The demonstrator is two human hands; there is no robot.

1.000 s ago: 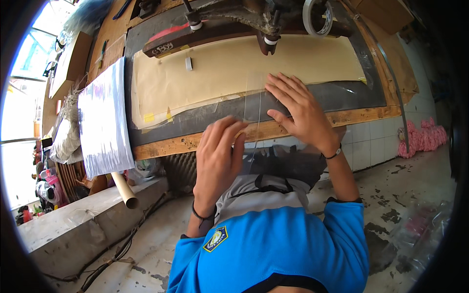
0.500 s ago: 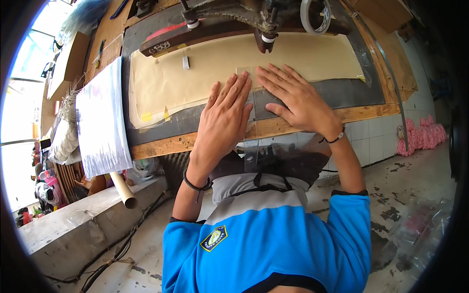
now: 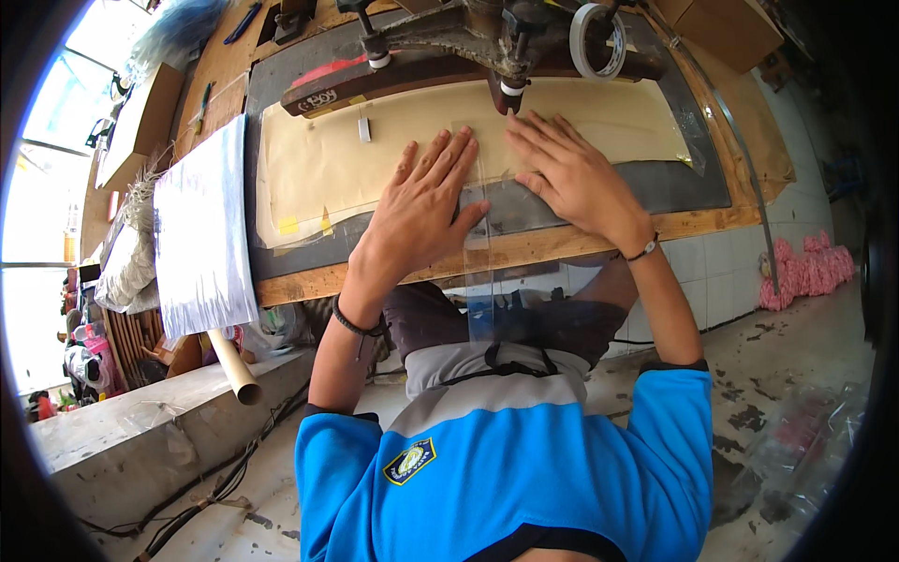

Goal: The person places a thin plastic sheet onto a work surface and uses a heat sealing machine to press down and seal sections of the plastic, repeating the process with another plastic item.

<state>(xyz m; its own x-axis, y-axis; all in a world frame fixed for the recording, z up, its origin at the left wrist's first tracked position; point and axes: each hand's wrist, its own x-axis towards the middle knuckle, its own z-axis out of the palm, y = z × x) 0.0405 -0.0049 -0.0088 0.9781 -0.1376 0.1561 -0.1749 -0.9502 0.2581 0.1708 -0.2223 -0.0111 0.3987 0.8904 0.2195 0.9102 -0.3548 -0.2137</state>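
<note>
Farther in over the bench than a second ago, the left hand [image 3: 421, 206] now lies with its fingertips on the tan sheet [image 3: 328, 173], having come from near the wooden front edge [image 3: 693, 221]; the right hand [image 3: 585, 187] has slid a little inward too. The person's left fingers are straight and slightly fanned, thumb held out toward the middle; the right fingers lie closer together, thumb near the forefinger. Neither hand pinches anything, and how hard they press cannot be told. Between them runs clear film [image 3: 479, 251], reaching from the tan sheet across the dark mat [image 3: 655, 190] and over the wooden edge, its near end hanging before the lap. It looks very light, limp and slick, likely to cling, crease or skid under one fingertip, so flat, spread fingers should steady it best, and the overhanging end looks the easiest place to pinch and lift. Beyond the fingertips stands a dark press bar [image 3: 412, 84], with a tape roll [image 3: 579, 47] hung to its right; left of the mat drapes a stack of glossy plastic sheets [image 3: 201, 229], above a cardboard tube [image 3: 232, 365].
</note>
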